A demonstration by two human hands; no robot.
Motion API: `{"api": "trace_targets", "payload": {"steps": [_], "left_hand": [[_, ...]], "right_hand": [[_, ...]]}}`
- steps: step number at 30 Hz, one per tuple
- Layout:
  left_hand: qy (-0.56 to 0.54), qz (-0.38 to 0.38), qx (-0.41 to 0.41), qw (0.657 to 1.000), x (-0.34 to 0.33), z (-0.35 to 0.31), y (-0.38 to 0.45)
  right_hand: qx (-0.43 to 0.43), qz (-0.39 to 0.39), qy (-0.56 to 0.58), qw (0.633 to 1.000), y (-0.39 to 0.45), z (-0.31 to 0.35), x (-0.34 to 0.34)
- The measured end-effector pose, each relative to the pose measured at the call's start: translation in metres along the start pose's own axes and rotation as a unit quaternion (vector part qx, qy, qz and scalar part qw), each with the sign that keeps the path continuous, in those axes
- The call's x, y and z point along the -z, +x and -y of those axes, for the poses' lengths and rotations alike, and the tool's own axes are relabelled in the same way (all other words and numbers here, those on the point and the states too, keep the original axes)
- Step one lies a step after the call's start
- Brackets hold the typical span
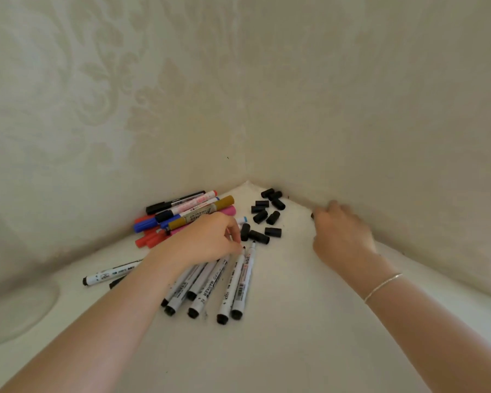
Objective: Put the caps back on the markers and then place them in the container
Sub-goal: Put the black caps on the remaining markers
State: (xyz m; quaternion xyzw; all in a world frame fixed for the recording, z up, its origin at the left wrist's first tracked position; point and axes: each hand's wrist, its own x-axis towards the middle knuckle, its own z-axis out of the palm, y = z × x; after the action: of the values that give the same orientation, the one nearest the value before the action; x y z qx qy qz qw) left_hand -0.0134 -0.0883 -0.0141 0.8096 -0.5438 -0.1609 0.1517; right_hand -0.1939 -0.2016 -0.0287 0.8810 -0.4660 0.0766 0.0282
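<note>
Uncapped white-barrelled markers [210, 282] lie fanned under the left hand [207, 239], fingers curled onto them; right hand [342, 234] (blurred, grip unclear) reaches beside loose black plastic caps [262, 217].

Soft, even, dim-warm light; wide-angle bowing at edges; motion-blurred right hand [342, 234].
</note>
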Motion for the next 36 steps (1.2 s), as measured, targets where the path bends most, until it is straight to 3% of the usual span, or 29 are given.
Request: {"api": "trace_targets", "payload": {"steps": [2,4,5,9,14,18,21,23,26,30,32,36], "left_hand": [[0.002,0.007,0.010,1.000,0.002,0.003,0.001],[-0.006,0.033,0.022,0.999,0.006,0.004,0.003],[-0.004,0.048,0.025,0.999,0.009,0.004,0.004],[0.006,0.078,0.031,0.996,0.021,-0.002,0.013],[-0.004,0.042,0.029,0.999,0.028,-0.008,0.032],[-0.014,0.019,0.025,0.999,0.027,-0.010,0.047],[-0.022,-0.006,0.027,0.999,0.025,-0.006,0.055],[-0.019,-0.014,0.028,0.999,0.023,-0.003,0.059],[0.002,-0.005,0.027,1.000,0.020,0.000,0.062],[0.040,0.008,0.033,0.999,0.009,-0.004,0.063],[0.070,0.011,0.045,0.996,0.004,-0.008,0.064],[0.083,0.021,0.050,0.995,-0.001,-0.010,0.065]], "right_hand": [[0.015,0.076,0.158,0.984,-0.007,0.020,0.005],[0.029,0.180,0.303,0.936,-0.010,0.043,0.007],[0.042,0.218,0.323,0.920,-0.011,0.052,0.006],[0.084,0.247,0.256,0.931,-0.011,0.078,-0.002],[0.069,0.214,0.143,0.964,-0.006,0.090,-0.002],[0.070,0.240,0.183,0.951,0.005,0.081,0.002],[0.068,0.290,0.327,0.897,0.014,0.055,0.012],[0.036,0.257,0.454,0.852,0.021,0.035,0.018],[-0.028,0.198,0.630,0.750,0.031,0.012,0.014],[-0.074,0.151,0.725,0.668,0.038,0.008,0.003],[-0.083,0.136,0.721,0.675,0.040,0.010,-0.002],[-0.054,0.103,0.654,0.747,0.038,0.011,-0.006]]}}
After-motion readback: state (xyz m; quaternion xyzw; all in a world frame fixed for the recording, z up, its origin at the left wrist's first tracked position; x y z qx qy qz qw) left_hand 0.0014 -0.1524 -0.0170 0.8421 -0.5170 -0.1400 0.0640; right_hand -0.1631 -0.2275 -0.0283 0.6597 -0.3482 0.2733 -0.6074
